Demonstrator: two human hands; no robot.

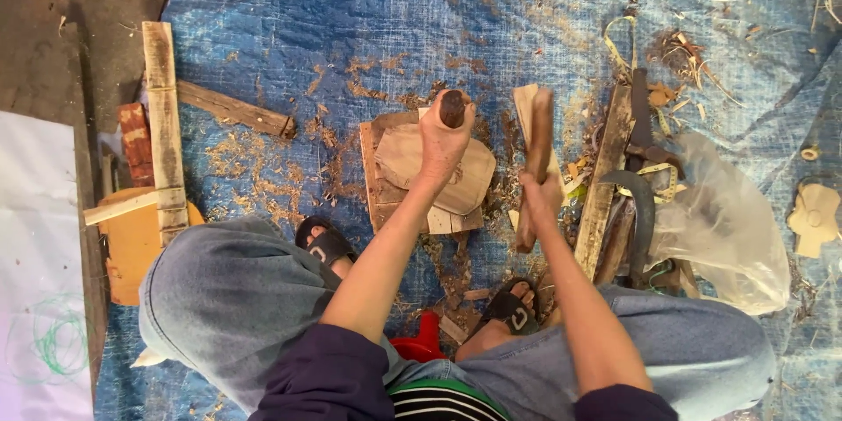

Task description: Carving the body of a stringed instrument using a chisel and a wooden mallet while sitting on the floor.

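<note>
At the centre of the frame the left hand (445,136) is wrapped around a dark-handled chisel (453,109), standing it upright on a pale wooden workpiece (465,177), probably to steady its edge. Just to the right, the right hand (537,197) clutches a raised wooden mallet (537,145). Shavings, tools (638,177) and a clear plastic bag (728,228) crowd the blue tarpaulin (368,0) at right.

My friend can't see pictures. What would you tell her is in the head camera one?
Seen from above, a seated person's left hand grips a dark-handled carving tool set on a flat piece of pale wood, while the right hand raises a wooden mallet. Wood shavings, planks and tools lie around on a blue tarp.
</note>
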